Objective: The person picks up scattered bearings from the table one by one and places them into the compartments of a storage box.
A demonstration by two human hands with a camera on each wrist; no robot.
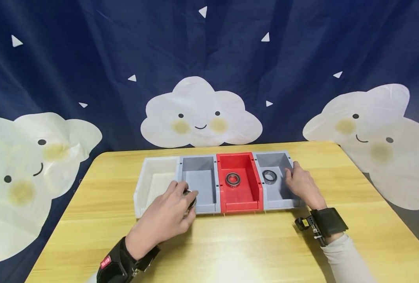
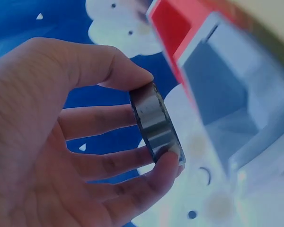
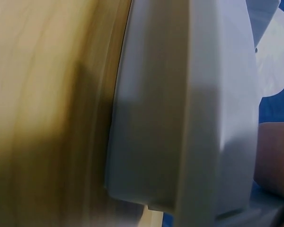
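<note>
My left hand (image 1: 170, 212) pinches a steel ball bearing (image 2: 154, 120) between thumb and fingers. It holds the bearing at the front of the white bin (image 1: 140, 184) and the left grey-blue bin (image 1: 199, 192). My right hand (image 1: 303, 184) is at the outer side wall of the right grey-blue bin (image 1: 280, 203), thumb over the inside. Most of its fingers are hidden, and I cannot tell whether they grip anything. Left of this hand, a bearing (image 1: 269, 177) with a dark ring lies in that bin. Another bearing (image 1: 232, 179) lies in the red bin (image 1: 243, 205).
The bins stand side by side in one row on a wooden table (image 1: 230, 243). Behind the table hangs a dark blue curtain (image 1: 117, 39) with printed clouds. In the right wrist view the bin's outer wall (image 3: 156, 118) fills the middle.
</note>
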